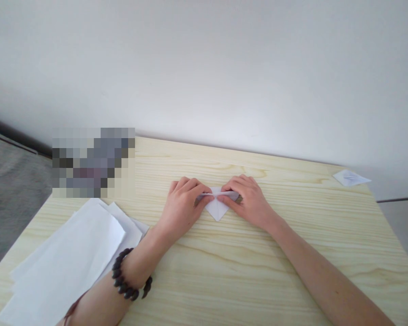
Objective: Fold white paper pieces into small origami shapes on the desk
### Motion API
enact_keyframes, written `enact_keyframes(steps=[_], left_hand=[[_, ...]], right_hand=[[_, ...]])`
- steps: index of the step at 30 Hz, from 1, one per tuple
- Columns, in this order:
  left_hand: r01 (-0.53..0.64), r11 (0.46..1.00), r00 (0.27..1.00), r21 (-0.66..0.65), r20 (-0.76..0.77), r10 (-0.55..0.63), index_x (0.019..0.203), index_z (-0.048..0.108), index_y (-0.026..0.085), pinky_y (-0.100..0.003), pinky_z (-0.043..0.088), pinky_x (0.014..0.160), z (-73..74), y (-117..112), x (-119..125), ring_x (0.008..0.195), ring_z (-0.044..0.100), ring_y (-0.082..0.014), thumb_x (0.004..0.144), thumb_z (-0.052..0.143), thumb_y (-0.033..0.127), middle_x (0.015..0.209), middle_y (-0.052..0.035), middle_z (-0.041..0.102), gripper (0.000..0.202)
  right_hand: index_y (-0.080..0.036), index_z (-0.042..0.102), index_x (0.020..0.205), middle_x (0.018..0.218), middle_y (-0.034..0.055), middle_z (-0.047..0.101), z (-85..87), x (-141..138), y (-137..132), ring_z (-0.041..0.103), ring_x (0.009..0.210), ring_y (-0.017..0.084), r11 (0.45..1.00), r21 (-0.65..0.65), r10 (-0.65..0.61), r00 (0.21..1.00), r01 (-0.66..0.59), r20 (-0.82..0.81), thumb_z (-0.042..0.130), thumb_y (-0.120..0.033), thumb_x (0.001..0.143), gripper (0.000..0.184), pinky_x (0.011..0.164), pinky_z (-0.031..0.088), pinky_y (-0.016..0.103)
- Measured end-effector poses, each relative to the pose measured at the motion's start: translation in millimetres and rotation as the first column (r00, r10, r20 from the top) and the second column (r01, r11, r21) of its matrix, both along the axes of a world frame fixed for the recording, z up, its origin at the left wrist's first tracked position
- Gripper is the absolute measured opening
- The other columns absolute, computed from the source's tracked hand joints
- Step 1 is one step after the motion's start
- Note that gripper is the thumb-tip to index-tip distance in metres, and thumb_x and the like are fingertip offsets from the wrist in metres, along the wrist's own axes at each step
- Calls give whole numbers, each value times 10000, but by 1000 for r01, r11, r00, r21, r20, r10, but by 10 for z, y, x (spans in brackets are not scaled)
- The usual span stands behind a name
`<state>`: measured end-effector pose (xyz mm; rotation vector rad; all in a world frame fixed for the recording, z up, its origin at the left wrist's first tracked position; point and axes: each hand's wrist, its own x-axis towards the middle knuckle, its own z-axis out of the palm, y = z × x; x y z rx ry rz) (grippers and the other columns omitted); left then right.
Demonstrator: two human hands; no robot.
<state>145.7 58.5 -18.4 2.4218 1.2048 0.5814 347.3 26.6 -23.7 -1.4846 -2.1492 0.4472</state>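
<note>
A small white folded paper piece (217, 207) lies in the middle of a light wooden table (292, 253), its point toward me. My left hand (183, 204) pinches its upper left edge with curled fingers. My right hand (247, 199) pinches the upper right edge the same way. Both hands rest on the table, thumbs meeting over the fold. A dark beaded bracelet (129, 280) sits on my left wrist.
A loose stack of white paper sheets (71, 258) lies at the table's near left. A small folded paper item (351, 178) sits at the far right corner. A blurred patch (93, 163) covers something at the far left. A pale wall rises behind the table.
</note>
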Motion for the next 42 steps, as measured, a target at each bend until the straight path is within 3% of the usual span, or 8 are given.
enact_keyframes(steps=[6, 18, 21, 26, 32, 37, 42], left_hand=[[-13, 1000, 1000, 6, -18, 13, 910, 674, 218, -351, 389, 774, -1, 22, 0, 863, 563, -197, 875, 605, 291, 880, -18, 680, 106], [-11, 1000, 999, 8, -38, 12, 926, 667, 209, -360, 380, 780, -22, 25, -7, 884, 557, -213, 873, 617, 297, 900, -23, 675, 114], [0, 1000, 1000, 6, -28, 0, 936, 669, 216, -357, 380, 784, -23, 29, -8, 887, 559, -210, 875, 614, 294, 907, -20, 672, 113], [17, 1000, 1000, 25, 7, -18, 970, 677, 225, -348, 380, 792, -26, 34, -26, 904, 556, -204, 882, 605, 277, 919, -16, 677, 125], [43, 997, 998, 61, 43, -45, 912, 689, 219, -326, 385, 768, -56, 51, -33, 866, 565, -183, 875, 621, 264, 874, -6, 682, 90], [111, 955, 993, 275, 1, -116, 925, 691, 204, -299, 429, 745, -85, 7, -65, 829, 573, -164, 898, 567, 167, 884, -17, 684, 132], [175, 877, 983, 448, -132, -129, 1088, 646, 160, -318, 459, 742, -46, -105, -134, 879, 573, -196, 899, 439, 37, 968, -59, 684, 306]], right_hand=[[-220, 579, 1068, 1061, 71, 633, -1, 12, -28, 547, 988, 259, 1000, -18, 6, 1000, -5, 31, 664, -596, 749, 501, 876, 388, 414], [-225, 522, 1182, 1151, 80, 587, 64, -17, -39, 511, 1042, 285, 994, -104, 31, 997, -23, 76, 725, -624, 658, 689, 910, 375, 456], [-228, 543, 1149, 1120, 74, 609, 39, 14, -44, 528, 1023, 273, 997, -74, 31, 999, -28, 37, 698, -614, 700, 613, 899, 383, 441], [-224, 588, 1077, 1045, 49, 655, -15, 55, -39, 560, 979, 221, 1000, -1, 25, 998, -25, -64, 632, -440, 849, 318, 883, 398, 382], [-205, 645, 904, 910, 25, 673, -70, -22, -20, 561, 877, 201, 994, 64, -79, 995, 83, -61, 624, -330, 874, 130, 818, 398, 355], [-206, 672, 920, 884, 22, 667, -73, -49, -73, 545, 865, 185, 979, 195, -57, 998, 50, 31, 596, -286, 900, 113, 796, 382, 330], [-196, 691, 964, 879, 31, 684, -61, -38, -164, 526, 842, 181, 915, 402, -66, 977, -21, 202, 557, -188, 920, 141, 758, 355, 325]])
